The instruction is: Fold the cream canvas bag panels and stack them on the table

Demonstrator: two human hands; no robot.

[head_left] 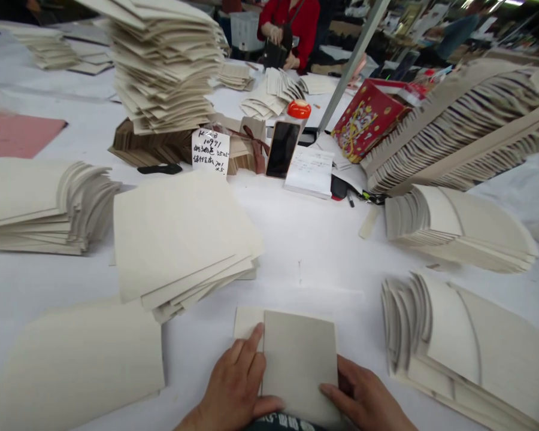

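Observation:
A squarish grey-beige panel (pixel 299 365) lies in front of me at the table's near edge. It overlaps a paler piece (pixel 248 323) that shows along its left side. My left hand (pixel 240 380) rests on that left side, index finger stretched along the seam and thumb on the panel's lower part. At the right edge, my right hand (pixel 363 392) grips the panel, thumb on top and the other fingers at or under the edge, partly hidden. Left of the panel is a fanned pile of cream sheets (pixel 184 239), with a large cream sheet (pixel 85 359) nearer to me.
Folded pieces with curved flaps (pixel 485 341) lie at right, below another folded stack (pixel 471 227). Behind stand a phone (pixel 282 149), a notepad (pixel 309 170), a red box (pixel 368 120) and a tall sheet stack (pixel 166 66). A person in red (pixel 291 30) works across the table.

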